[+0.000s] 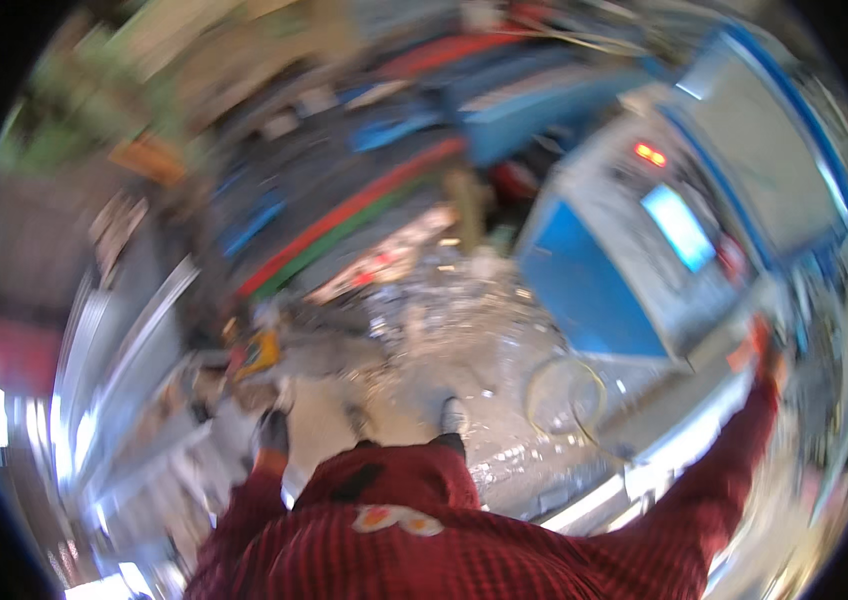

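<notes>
The whole view is smeared by motion. My right arm, in a dark red sleeve, stretches out to the right, and my right hand is at the near right side of a blue and grey machine cabinet. Orange-red colour shows around that hand; its fingers and anything in them are too blurred to make out. Lower left, my left hand hangs beside my body and looks dark, as if gloved, near long pale metal bars. Its fingers are not clear either. On the cabinet's panel are a lit screen and a red display.
A framed panel with blue edges rises behind the cabinet. Ahead stands a dark bench with a red edge. A thin yellowish hose loops on the floor, where shiny scraps are scattered. My shoe shows below.
</notes>
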A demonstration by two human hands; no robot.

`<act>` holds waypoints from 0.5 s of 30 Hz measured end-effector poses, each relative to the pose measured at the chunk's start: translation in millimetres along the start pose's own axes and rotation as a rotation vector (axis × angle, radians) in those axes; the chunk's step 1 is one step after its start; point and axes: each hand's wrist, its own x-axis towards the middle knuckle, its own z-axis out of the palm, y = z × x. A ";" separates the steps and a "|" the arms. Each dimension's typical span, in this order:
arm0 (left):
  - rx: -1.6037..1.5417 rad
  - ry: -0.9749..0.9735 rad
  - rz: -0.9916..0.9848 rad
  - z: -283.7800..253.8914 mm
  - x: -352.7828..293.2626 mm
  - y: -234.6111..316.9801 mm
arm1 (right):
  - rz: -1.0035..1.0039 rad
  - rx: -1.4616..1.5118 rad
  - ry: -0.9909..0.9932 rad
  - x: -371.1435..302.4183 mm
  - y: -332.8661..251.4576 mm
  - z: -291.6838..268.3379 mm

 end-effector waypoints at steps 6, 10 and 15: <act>-0.210 0.085 -0.465 -57.1 -3.6 50.4 | 0.060 0.563 0.341 -33.2 -122.8 -12.6; -0.244 0.131 -0.538 -42.4 -37.4 19.5 | -0.048 1.082 0.314 -64.7 -256.8 -55.2; -0.364 0.238 -0.681 -37.2 -95.7 -48.2 | -0.190 1.390 -0.334 -205.6 -594.9 -206.0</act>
